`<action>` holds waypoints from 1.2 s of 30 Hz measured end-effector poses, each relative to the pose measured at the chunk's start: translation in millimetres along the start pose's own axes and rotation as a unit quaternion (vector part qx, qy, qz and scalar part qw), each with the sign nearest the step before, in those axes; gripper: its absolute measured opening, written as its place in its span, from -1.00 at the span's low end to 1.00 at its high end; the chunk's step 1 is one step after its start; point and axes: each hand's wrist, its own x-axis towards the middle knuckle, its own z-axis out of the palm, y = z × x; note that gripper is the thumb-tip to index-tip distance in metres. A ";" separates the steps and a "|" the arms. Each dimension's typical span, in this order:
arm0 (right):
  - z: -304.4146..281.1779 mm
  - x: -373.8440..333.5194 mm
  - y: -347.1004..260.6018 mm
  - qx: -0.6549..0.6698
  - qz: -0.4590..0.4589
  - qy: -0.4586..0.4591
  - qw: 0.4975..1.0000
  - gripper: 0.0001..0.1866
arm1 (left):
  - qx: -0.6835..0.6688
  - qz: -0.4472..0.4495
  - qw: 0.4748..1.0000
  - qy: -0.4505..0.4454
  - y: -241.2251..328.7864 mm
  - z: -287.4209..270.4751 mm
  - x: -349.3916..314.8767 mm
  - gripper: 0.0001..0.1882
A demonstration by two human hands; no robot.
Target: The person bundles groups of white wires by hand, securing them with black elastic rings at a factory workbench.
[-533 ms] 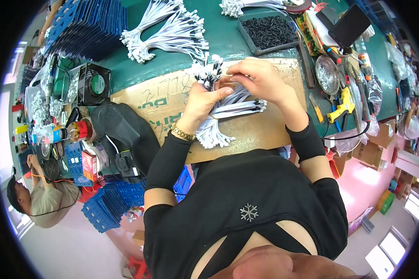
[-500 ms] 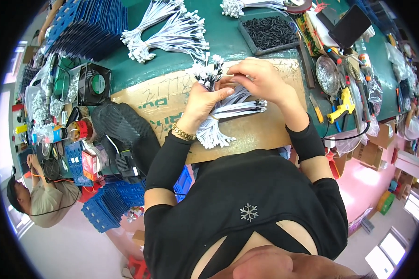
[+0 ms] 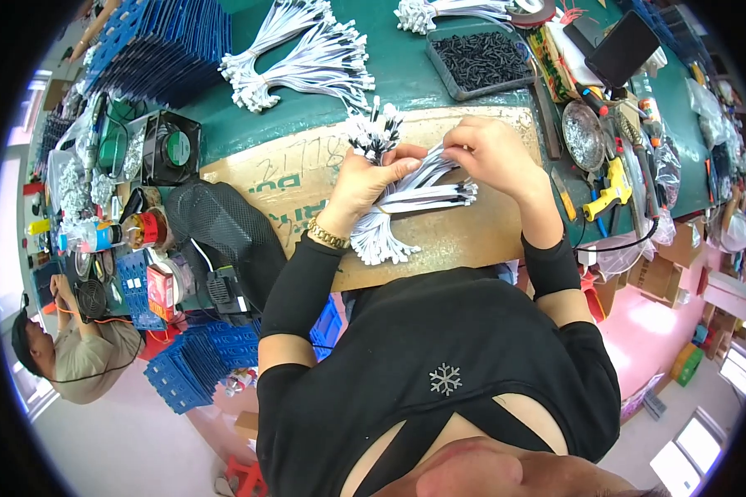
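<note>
A bunch of white wire leads (image 3: 376,132) with black and white tips stands up out of my left hand (image 3: 361,180), whose fingers are wrapped round it. To its right, my right hand (image 3: 496,159) is closed in a pinch at the ends of more pale wires that fan toward it; the wires run back to my left hand. Just below lies a second bundle of white wires (image 3: 431,195) with dark tips pointing right, and its white connectors (image 3: 381,242) spread toward me. All of this is over a brown cardboard sheet (image 3: 464,236).
Farther back are tied wire bundles (image 3: 307,70) and a tray of small black parts (image 3: 481,62). Tools and a yellow glue gun (image 3: 612,189) lie at the right. A black mesh bag (image 3: 224,228), a fan (image 3: 172,149) and stacked blue panels (image 3: 162,54) occupy the left.
My right hand has moved right, away from my left hand, drawing wire ends out to the side. My left hand stays nearly in place round its bunch.
</note>
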 end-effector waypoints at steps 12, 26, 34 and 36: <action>22.6 36.6 1.2 0.146 -0.096 0.075 0.982 -0.92 | -0.034 0.049 0.997 0.050 -23.3 -8.3 10.3 -0.66; -18.9 72.8 96.6 0.073 0.100 0.199 0.972 -0.86 | -0.067 0.041 0.990 0.114 -20.6 -1.1 6.3 -0.75; -5.0 79.5 117.0 -0.048 0.148 0.052 0.986 -0.82 | -0.027 0.058 0.991 0.120 -18.2 0.7 7.4 -0.81; -3.1 78.1 116.4 -0.041 0.143 0.085 0.985 -0.82 | -0.022 0.044 0.991 0.122 -20.2 -1.4 8.3 -0.79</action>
